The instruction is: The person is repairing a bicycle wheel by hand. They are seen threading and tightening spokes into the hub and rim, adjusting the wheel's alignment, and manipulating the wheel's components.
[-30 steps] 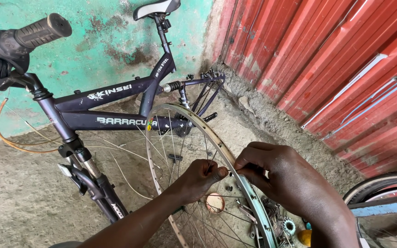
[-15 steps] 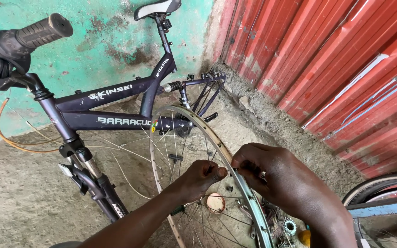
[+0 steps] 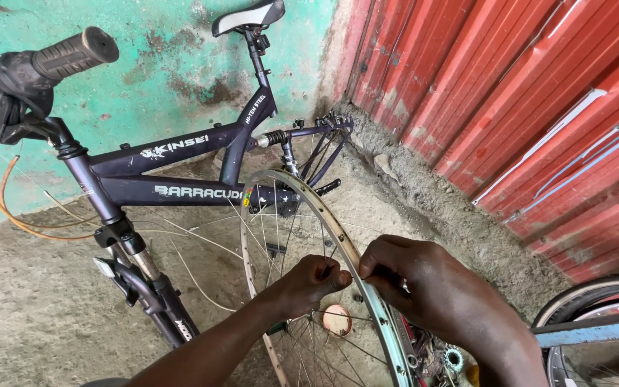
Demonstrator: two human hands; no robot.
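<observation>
Left hand (image 3: pixel 313 283) pinches a thin wire spoke (image 3: pixel 338 276); right hand (image 3: pixel 424 287) grips the curved metal rim (image 3: pixel 324 215); dark frame (image 3: pixel 180 172) at 10 o'clock.

My left hand (image 3: pixel 308 283) has slid a little further along the spokes toward the wheel rim (image 3: pixel 338 240), so its fingertips now nearly meet my right hand (image 3: pixel 424 287). My right hand has rolled over the rim, knuckles turned up more and fingers curled tighter against its inner edge. The rim has tipped slightly away from the bicycle frame (image 3: pixel 180 168).
</observation>
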